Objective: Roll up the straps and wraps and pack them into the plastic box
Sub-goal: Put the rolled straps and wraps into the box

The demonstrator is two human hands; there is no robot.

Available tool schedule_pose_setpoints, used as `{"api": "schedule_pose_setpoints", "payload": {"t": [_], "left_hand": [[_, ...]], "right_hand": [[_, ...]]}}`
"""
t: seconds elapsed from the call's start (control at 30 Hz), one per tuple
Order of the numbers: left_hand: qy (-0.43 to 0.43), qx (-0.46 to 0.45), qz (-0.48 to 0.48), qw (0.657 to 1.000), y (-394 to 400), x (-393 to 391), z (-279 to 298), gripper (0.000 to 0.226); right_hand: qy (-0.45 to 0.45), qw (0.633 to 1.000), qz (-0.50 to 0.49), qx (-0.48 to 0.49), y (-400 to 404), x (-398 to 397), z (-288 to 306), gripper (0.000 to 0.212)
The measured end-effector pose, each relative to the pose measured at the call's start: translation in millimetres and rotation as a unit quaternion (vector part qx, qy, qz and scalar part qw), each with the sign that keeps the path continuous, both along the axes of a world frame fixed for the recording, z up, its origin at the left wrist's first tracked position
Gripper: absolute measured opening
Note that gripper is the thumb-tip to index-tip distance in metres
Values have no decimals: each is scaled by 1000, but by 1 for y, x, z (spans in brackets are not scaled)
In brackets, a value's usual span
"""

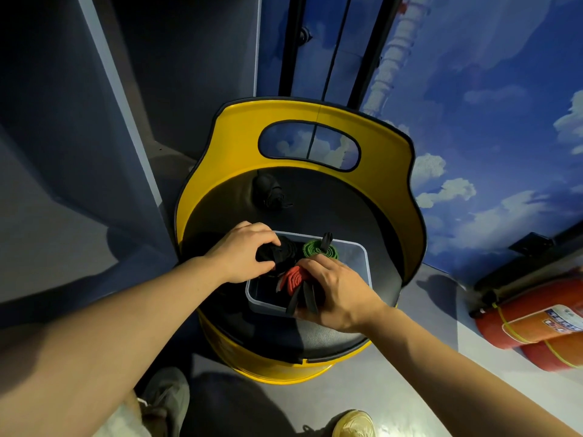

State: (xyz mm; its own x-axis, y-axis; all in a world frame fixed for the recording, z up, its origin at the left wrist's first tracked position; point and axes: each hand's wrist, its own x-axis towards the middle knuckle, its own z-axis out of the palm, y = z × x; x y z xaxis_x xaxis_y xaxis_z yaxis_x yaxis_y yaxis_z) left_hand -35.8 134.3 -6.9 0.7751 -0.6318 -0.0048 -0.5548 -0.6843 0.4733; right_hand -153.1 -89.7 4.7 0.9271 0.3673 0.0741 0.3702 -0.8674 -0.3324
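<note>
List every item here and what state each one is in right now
plastic box: open, no lid, on the seat
green roll: rolled, in the box
red roll: rolled, under the right hand
black roll: gripped by the left hand
black bundle: loose on the seat, outside the box
fire extinguisher: lying on the floor

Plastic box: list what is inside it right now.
The plastic box holds a green roll, a red roll under the right hand, and a black roll gripped by the left hand. Both hands cover the box floor beneath.
</note>
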Motion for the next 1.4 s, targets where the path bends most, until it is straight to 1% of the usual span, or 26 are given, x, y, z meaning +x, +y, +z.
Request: {"api": "schedule_pose_setpoints", "payload": {"t": [0.1,0.23,0.3,0.4,0.53,0.67,0.8,0.97,1.13,1.27,1.4], "left_hand": [[11,-26,10,1000,0,0,0,45],[12,-36,15,999,-1,0,0,43],[16,-35,12,999,-1,1,-1,43],[20,-31,12,999,-1,2,-3,45],[14,-30,17,999,-3,2,-4,46],[11,-33,13,999,-2,4,-4,45],[8,-33,9,999,-2,4,-4,44],[3,-29,3,1000,0,4,-6,46],[-3,-27,2,1000,0,5,-6,48],[-11,-23,0,1000,-1,4,-7,49],[-28,-5,-11,1000,-2,2,-3,48]], "right_hand": [[27,999,1,-28,-1,4,0,87],[30,998,12,-49,1,6,5,85],[17,997,-9,-69,4,5,5,84],[-14,992,-27,-124,13,4,-1,80],[-49,991,-22,-120,17,-1,-9,78],[-80,980,-61,-172,32,-20,-20,80],[-63,984,-82,-146,41,-34,-34,73],[-70,984,-63,-150,43,-39,-33,67],[-16,986,-77,-150,41,-38,-40,76],[8,985,-68,-157,43,-34,-37,88],[9,988,-61,-138,43,-35,-31,88]]}}
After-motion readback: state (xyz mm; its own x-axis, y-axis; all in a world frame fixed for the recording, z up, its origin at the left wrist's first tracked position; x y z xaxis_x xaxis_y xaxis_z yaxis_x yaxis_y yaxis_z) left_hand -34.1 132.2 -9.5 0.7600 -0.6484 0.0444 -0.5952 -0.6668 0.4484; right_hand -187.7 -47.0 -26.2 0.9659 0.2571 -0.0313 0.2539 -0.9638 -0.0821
